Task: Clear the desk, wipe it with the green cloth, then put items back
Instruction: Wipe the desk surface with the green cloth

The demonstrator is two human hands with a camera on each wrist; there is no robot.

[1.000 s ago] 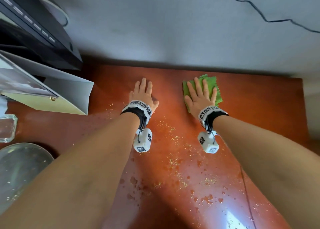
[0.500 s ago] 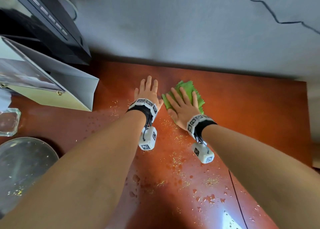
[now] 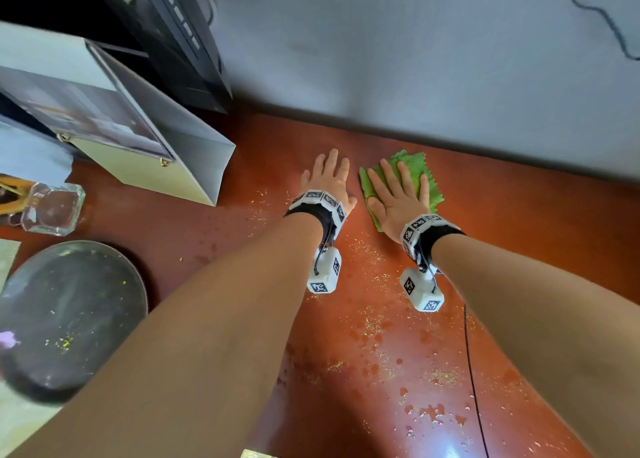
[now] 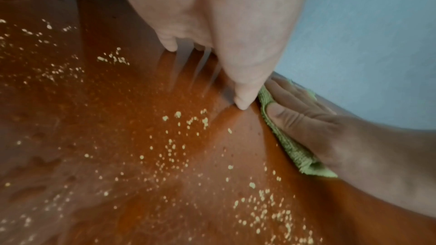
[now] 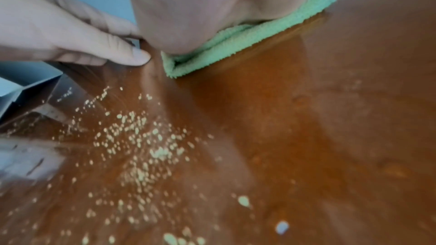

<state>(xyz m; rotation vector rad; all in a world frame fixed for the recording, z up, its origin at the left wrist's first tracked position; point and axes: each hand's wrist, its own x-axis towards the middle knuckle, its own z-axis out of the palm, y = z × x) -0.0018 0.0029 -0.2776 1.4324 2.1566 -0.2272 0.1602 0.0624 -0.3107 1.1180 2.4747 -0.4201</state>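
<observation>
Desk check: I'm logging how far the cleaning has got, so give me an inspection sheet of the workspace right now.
Surface: the reddish desk is wet in patches and strewn with yellowish crumbs, mostly nearer the person than the hands.
Job's things: the folded green cloth lies flat near the wall.
Clutter: a grey paper bag, a glass bottle and a round dark tray sit at the left.
Grippers: the right hand presses flat on the cloth; the left hand rests flat on bare desk beside it.
Cables: a thin black cable crosses the desk; another runs along the wall.
Surroundings: grey wall behind; a dark device at the back left.
</observation>
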